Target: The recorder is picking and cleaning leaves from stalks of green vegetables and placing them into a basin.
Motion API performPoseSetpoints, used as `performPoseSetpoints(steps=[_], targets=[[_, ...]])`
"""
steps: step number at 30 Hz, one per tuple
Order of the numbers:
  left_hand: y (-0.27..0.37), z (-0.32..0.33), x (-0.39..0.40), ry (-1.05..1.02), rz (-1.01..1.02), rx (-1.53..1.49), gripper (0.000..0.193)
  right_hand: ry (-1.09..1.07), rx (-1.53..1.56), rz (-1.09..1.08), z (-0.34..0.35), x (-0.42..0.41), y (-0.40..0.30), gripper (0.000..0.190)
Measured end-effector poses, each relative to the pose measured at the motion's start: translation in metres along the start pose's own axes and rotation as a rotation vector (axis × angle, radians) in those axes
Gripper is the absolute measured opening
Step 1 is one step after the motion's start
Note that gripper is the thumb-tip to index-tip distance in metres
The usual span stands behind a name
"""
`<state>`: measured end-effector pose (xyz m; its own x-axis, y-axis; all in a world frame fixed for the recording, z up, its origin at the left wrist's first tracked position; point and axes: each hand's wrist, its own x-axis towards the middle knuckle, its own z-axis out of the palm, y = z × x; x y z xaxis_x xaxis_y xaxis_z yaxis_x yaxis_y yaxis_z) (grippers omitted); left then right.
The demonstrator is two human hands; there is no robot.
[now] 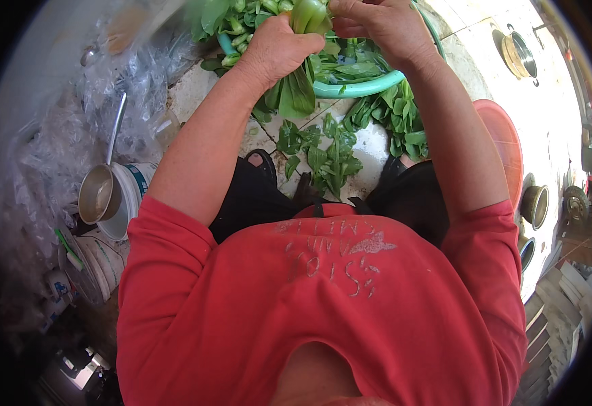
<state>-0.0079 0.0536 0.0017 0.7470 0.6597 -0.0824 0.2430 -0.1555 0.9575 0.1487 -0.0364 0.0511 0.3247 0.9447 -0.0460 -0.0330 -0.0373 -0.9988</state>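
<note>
My left hand (283,48) grips a head of bok choy (296,94), its pale stem base pointing up and its green leaves hanging down. Close beside that base is my right hand (384,28), fingers bent; whether they pinch a piece of it I cannot tell. Below both hands stands a turquoise plastic tub (359,90) with wet green leaves (359,68) inside. More bok choy heads (242,25) are heaped at the tub's left side, partly cut off by the top edge of the view.
Loose leaves (334,155) lie on the tiled floor between my feet, with more greens (405,116) under the tub's rim. At left are a long-handled metal dipper (98,195), white buckets (100,259) and clear plastic sheeting (113,96). A red plastic basket (501,142) and metal pots (534,205) stand right.
</note>
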Motion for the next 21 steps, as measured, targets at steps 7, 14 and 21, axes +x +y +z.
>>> performPoseSetpoints(steps=[7,14,21], targets=[[-0.001,-0.005,0.002,-0.046,-0.087,0.11,0.021,0.03,-0.197,0.094,-0.007,-0.003,-0.008,0.009],[0.005,-0.017,-0.001,-0.184,0.013,-0.015,0.02,-0.093,-0.009,0.196,-0.018,0.0,-0.009,0.007],[-0.003,-0.028,0.001,-0.192,-0.035,0.201,0.021,-0.241,0.305,0.158,-0.044,0.01,-0.011,0.01]])
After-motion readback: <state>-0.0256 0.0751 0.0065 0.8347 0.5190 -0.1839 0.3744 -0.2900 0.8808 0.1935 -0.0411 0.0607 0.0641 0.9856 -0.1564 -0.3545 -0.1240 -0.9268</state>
